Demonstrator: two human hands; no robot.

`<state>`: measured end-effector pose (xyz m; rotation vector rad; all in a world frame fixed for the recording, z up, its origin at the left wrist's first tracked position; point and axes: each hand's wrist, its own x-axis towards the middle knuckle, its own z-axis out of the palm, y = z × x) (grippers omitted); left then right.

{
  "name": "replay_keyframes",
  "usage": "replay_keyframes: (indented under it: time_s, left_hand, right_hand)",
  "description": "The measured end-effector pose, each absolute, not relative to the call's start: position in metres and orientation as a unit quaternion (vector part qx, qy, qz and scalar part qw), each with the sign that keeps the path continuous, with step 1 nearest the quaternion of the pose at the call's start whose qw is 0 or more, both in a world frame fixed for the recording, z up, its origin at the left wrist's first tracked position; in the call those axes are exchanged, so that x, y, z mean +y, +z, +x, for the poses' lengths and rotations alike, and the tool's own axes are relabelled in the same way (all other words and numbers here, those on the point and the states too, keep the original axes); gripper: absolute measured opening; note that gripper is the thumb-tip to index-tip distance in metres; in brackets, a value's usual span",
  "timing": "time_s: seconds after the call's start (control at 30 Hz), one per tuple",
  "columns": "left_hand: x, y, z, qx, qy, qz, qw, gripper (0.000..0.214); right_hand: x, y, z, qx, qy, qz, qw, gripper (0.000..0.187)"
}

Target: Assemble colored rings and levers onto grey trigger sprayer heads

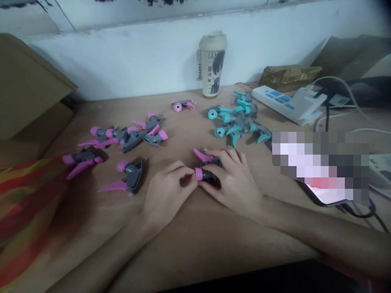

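Near the middle of the table, a grey and pink trigger spray head point(199, 174) lies between my two hands. My right hand point(235, 175) wraps its grey body, fingers over the top and thumb below, hiding much of it; the pink trigger sticks out above. With thumb and fingertips together, my left hand point(171, 191) pinches the edge of the pink collar. To the left of that hand lies another pink and grey spray head point(131, 177). Several more pink ones point(128, 134) are grouped behind it, and one pink spray head point(180, 106) lies apart toward the wall.
Several teal and grey spray heads point(235, 122) are piled at back right. A tall cup point(214, 65) stands against the wall. Right of it are a white power strip point(281, 101) with cables and a blurred-out phone point(326, 195). A cardboard box point(30, 81) and striped cloth point(27, 211) occupy the left.
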<state>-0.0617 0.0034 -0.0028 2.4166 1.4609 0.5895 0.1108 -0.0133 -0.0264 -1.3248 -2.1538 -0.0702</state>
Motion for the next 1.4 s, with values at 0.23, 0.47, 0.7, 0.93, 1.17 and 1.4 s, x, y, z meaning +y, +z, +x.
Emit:
replay_keyframes:
  time_s: [0.23, 0.47, 0.7, 0.93, 1.17, 1.4]
  left_hand:
    - [0.001, -0.010, -0.056, 0.503, 0.211, 0.838, 0.015, 0.013]
    - [0.006, -0.009, -0.062, 0.521, 0.238, 0.819, -0.008, 0.013]
    - [0.028, -0.005, -0.077, 0.544, 0.342, 0.728, 0.239, 0.017]
    - [0.021, -0.005, -0.067, 0.463, 0.377, 0.620, 0.509, 0.021]
    - [0.017, 0.001, -0.066, 0.466, 0.353, 0.664, 0.465, 0.018]
    - [0.015, -0.003, -0.067, 0.483, 0.341, 0.688, 0.421, 0.015]
  right_hand:
    - [-0.012, -0.028, 0.110, -0.818, -0.033, -0.511, 0.262, 0.024]
    - [-0.006, -0.029, 0.117, -0.800, -0.028, -0.536, 0.269, 0.024]
    - [0.003, -0.032, 0.129, -0.778, 0.033, -0.526, 0.342, 0.028]
    - [0.004, -0.030, 0.126, -0.777, 0.149, -0.443, 0.422, 0.027]
    - [0.005, -0.026, 0.128, -0.764, 0.189, -0.433, 0.440, 0.026]
    - [0.003, -0.025, 0.127, -0.776, 0.193, -0.426, 0.422, 0.025]
